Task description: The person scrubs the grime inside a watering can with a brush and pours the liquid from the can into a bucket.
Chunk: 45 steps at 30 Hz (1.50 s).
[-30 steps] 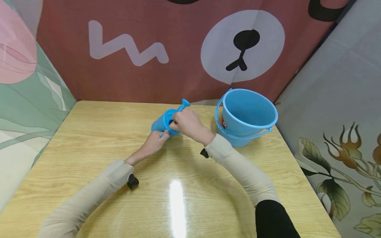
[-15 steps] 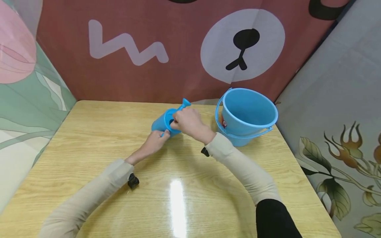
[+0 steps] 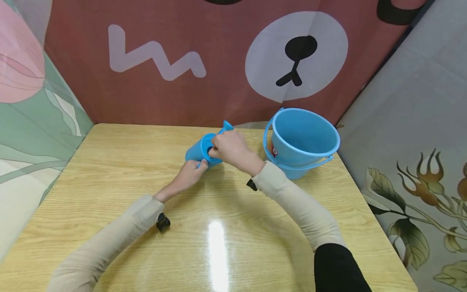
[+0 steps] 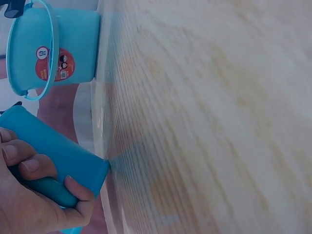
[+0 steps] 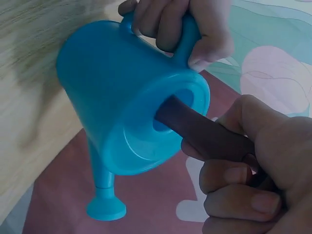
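A blue watering can [image 3: 197, 151] leans tilted near the table's back edge, its spout and rose pointing right. My left hand [image 3: 188, 174] grips its handle; in the left wrist view the fingers [image 4: 30, 165] curl round that handle. Only the can's lower rim comes close to the tabletop there, and I cannot tell whether it touches. Above the can's mouth, my right hand [image 3: 235, 151] holds a dark, smooth, rod-like object [image 5: 204, 132]. One end of this object passes into the round opening in the can's top. The inserted end is hidden inside.
A light blue bucket [image 3: 304, 156] with its handle hanging down stands right of the can, near the back. The wooden table [image 3: 120, 162] meets a brown printed curtain [image 3: 164, 101] behind and a grey flowered one [image 3: 401, 121] at the right.
Hardly anything differs. My right hand has shifted very slightly, while the left hand, the watering can and the bucket keep their places.
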Each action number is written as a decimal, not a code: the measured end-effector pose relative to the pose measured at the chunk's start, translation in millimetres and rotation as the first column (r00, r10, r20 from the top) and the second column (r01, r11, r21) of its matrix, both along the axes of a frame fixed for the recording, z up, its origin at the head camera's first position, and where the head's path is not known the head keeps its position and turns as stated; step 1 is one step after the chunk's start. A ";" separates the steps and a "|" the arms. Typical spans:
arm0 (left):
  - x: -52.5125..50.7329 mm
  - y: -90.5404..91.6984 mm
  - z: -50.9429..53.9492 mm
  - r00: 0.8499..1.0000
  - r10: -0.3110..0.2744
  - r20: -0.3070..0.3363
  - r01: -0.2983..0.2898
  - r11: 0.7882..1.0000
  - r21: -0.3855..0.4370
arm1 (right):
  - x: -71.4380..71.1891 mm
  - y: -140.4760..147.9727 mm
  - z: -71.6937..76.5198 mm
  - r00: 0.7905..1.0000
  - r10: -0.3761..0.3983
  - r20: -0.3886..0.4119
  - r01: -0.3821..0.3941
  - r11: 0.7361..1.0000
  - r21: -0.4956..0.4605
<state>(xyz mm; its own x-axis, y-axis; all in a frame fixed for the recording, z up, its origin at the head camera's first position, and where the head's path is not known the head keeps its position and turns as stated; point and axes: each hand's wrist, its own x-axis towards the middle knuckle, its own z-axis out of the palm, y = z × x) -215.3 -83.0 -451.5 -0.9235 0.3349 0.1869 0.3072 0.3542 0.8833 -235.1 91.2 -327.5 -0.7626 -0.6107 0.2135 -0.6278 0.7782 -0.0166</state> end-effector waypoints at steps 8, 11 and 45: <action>2.1 -1.5 0.6 1.000 -0.001 0.012 0.001 1.000 0.004 | 4.6 -2.5 5.6 0.999 -0.032 -0.014 0.031 0.999 -0.029; 2.3 -1.9 1.8 1.000 -0.002 0.011 0.001 1.000 0.006 | 4.5 -3.3 3.0 0.999 -0.038 -0.031 0.038 0.999 -0.003; 0.2 1.9 4.5 1.000 -0.003 0.030 0.003 1.000 -0.003 | 6.3 -1.6 3.9 0.968 -0.130 0.216 0.140 0.989 -0.035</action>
